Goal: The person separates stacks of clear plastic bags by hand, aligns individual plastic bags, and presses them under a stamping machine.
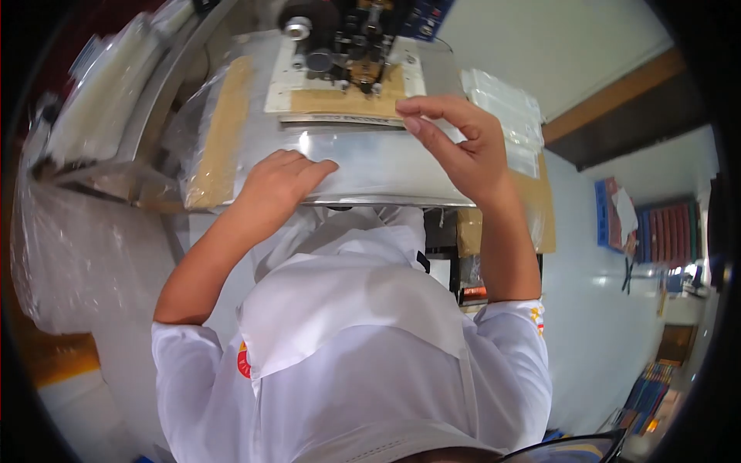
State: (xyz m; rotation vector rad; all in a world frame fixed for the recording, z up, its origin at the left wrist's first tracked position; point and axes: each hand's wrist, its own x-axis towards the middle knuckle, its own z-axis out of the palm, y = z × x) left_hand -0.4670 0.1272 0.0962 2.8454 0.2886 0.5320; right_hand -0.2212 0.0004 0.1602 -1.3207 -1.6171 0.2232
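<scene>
My left hand (284, 185) lies on the shiny clear plastic sheet (363, 158) at the front of the work surface, its fingers flat and its thumb spread to the right. My right hand (467, 147) is raised at the right corner of the machine's base, with thumb and forefinger tips brought close together in a pinch. Whatever is between those tips, if anything, is too small to make out. Just beyond both hands stands a dark tabletop machine (363, 46) on a white plate. A lettered strip (340, 119) runs along the front of its base.
Clear plastic bags (505, 108) lie stacked at the right. Brown tape (220, 139) covers part of the left side of the surface. A metal rack (154, 116) with plastic-wrapped packs (116, 92) stands at the left. Binders (668, 231) line a shelf at the far right.
</scene>
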